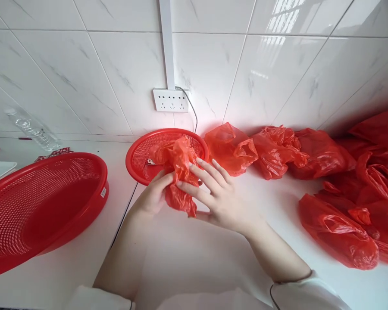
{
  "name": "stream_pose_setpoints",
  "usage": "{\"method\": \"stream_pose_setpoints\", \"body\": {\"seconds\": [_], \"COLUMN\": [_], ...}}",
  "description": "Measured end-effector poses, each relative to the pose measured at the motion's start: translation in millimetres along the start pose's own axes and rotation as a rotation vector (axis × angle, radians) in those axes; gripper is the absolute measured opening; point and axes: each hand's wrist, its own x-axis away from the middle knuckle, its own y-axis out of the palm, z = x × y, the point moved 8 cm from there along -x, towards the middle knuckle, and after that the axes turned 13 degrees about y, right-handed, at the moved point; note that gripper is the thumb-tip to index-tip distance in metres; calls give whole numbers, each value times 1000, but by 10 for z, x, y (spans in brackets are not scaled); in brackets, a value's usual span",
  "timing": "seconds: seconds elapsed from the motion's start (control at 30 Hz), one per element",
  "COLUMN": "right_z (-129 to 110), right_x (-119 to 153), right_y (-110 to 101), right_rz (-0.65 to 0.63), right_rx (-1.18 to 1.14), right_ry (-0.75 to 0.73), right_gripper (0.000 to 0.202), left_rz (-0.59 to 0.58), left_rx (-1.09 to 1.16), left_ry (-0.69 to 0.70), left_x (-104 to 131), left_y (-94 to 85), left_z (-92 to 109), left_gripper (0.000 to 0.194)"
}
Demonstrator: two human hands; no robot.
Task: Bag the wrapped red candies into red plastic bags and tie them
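A crumpled red plastic bag (180,168) is held up in front of me, over the near rim of a small red plastic basket (134,150). My left hand (153,193) grips the bag from its left side, thumb on the front and the other fingers partly hidden behind it. On the right, my right hand (218,196) lies against the bag, its fingers spread and the fingertips touching the plastic. Something small and patterned (151,162) shows inside the basket; its kind I cannot make out.
A large red basket (103,176) stands at the left. Several filled red plastic bags (231,148) line the wall and pile up at the right. A clear bottle (35,129) lies at the back left. A power socket (171,100) with a cable is on the tiled wall.
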Motion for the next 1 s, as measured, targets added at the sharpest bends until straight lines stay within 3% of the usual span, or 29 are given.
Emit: {"method": "stream_pose_setpoints", "body": {"seconds": [0.13,0.23,0.37,0.43,0.6,0.73,0.83,0.93,1.0], "right_z": [289,484,583,705,1322,1737,1875,1784,1662], "right_x": [-28,15,53,78,320,641,758,666,584], "right_y": [36,48,84,50,-346,-803,-943,-957,-910], "right_rz": [90,96,7,30,315,526,439,245,109], "right_rx": [-61,-206,-389,-474,-392,-312,-339,-397,-452], "right_ry": [247,385,491,594,983,1174,1202,1017,877], "right_gripper": [36,15,37,43,48,39,18,29,21], "left_rz": [-159,-224,-147,-130,-218,-160,-186,-183,-118], "left_rx": [149,94,-184,-310,-400,-607,-707,-762,-764], "left_ry": [-82,-70,-23,-23,-19,-136,-202,-160,-75], "left_x": [53,35,-38,-48,-8,57,109,102,50], "left_y": [145,283,254,185,73,-153,-238,-233,-205], "left_z": [44,53,-65,-124,-45,64,94,128,145], "left_gripper": [49,49,30,24,45,48,49,43,30]}}
